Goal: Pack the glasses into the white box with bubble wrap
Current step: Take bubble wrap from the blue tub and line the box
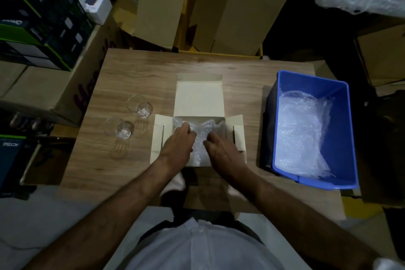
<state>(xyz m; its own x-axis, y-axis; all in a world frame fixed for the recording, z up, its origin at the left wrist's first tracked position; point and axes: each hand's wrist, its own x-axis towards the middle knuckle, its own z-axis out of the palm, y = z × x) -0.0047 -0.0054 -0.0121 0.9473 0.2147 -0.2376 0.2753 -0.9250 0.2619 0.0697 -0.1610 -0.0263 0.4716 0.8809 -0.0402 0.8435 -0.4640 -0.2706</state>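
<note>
- The white box [198, 98] lies open at the middle of the surface [131, 68]; it is judged light.
- The bubble wrap [200, 138] inside is pressed by the left hand [178, 146] and right hand [221, 151], fingers spread, nothing gripped.
- Two glasses [140, 106], left of the box, are judged fragile and slippery; the sides should be held.

Dim indoor light, dark corners, wide-angle bending at edges, soft overall focus, faint glare on bubble wrap [300, 133]

My brown wood-grain table [135, 68] carries an open white cardboard box [198, 98] lined with clear, bubbly plastic wrap [198, 138] — two clear drinking glasses [140, 106] stand colourless beside it. The rectangular blue plastic bin [348, 138] holds more whitish, dimpled wrap.
</note>
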